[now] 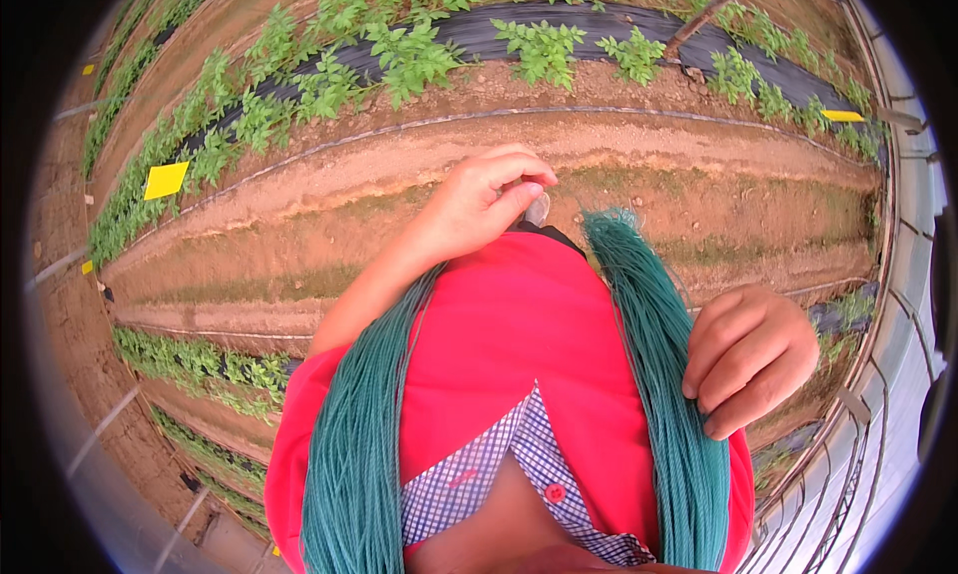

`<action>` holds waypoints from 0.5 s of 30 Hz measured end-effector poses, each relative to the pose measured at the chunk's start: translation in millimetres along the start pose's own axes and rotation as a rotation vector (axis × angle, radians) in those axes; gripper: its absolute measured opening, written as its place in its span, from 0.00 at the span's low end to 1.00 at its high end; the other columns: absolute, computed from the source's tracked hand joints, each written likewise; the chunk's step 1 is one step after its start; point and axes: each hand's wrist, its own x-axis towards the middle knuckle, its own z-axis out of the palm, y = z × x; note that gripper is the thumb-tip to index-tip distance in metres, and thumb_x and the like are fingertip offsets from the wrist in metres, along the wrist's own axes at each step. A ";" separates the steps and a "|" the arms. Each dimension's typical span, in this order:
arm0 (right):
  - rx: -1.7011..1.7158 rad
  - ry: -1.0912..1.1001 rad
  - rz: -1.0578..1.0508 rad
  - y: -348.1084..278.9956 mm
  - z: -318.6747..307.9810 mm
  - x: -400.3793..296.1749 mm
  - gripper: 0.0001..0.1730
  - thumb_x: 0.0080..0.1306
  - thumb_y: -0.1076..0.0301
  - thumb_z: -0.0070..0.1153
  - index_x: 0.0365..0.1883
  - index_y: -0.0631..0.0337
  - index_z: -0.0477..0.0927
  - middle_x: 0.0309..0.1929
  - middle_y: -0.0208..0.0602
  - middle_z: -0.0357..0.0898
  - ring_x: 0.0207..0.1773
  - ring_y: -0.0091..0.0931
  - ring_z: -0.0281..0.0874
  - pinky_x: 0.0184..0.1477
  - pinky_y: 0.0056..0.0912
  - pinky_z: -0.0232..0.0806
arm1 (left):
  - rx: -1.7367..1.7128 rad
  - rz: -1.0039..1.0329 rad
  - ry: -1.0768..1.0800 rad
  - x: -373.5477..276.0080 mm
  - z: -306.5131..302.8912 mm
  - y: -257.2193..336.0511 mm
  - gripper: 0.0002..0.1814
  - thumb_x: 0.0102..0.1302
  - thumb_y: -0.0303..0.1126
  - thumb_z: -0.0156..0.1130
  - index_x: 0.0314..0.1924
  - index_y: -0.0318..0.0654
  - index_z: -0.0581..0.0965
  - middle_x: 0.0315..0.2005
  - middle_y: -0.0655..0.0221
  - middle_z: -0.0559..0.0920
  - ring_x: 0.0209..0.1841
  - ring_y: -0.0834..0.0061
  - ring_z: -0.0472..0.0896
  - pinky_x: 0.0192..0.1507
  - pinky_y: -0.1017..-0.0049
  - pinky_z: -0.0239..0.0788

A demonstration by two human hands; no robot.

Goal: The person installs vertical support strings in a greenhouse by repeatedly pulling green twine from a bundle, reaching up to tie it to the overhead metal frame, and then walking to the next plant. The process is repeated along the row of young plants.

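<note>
A long bundle of green twine point(666, 334) hangs over the right side of the red shirt, its loose, frayed ends near the waist. The fingers of my right hand point(752, 360) are curled against its outer edge, the thumb hidden. A second green twine bundle point(359, 439) hangs down the left side of the chest, partly behind my left forearm. My left hand point(486, 196) is before the waist, loosely curled, thumb tip close to the index finger; nothing clear shows between them. A shoe tip point(537, 209) shows just beyond it.
Ahead, leafy green plants point(542, 50) grow along black plastic mulch point(479, 31), with a slanted pole point(707, 16) among them. A thin hose point(479, 115) borders the soil path point(299, 252). A yellow card point(166, 180) stands left. More plant rows lie behind; a framed plastic wall point(905, 274) is right.
</note>
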 end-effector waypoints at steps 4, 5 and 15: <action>-0.065 0.159 0.012 -18.2 10.0 -12.1 0.04 0.69 0.71 0.67 0.36 0.63 0.89 0.40 0.41 0.87 0.40 0.33 0.84 0.41 0.34 0.74 | 0.085 0.045 -0.115 10.4 2.3 1.1 0.07 0.72 0.23 0.61 0.48 0.33 0.82 0.43 0.62 0.84 0.47 0.65 0.84 0.51 0.69 0.75; -0.087 0.162 0.011 -22.7 11.2 -15.6 0.04 0.68 0.71 0.68 0.36 0.62 0.89 0.40 0.41 0.87 0.40 0.33 0.84 0.41 0.34 0.74 | 0.063 0.073 -0.121 13.7 2.8 -0.1 0.07 0.72 0.24 0.61 0.48 0.34 0.82 0.42 0.61 0.84 0.46 0.63 0.83 0.50 0.68 0.75; 0.435 0.676 -0.148 17.9 -21.6 -63.6 0.05 0.76 0.73 0.58 0.46 0.65 0.81 0.30 0.33 0.81 0.24 0.18 0.77 0.24 0.20 0.69 | 0.034 0.133 -0.133 38.0 6.2 14.5 0.12 0.70 0.26 0.63 0.53 0.37 0.81 0.45 0.62 0.82 0.46 0.61 0.83 0.50 0.63 0.75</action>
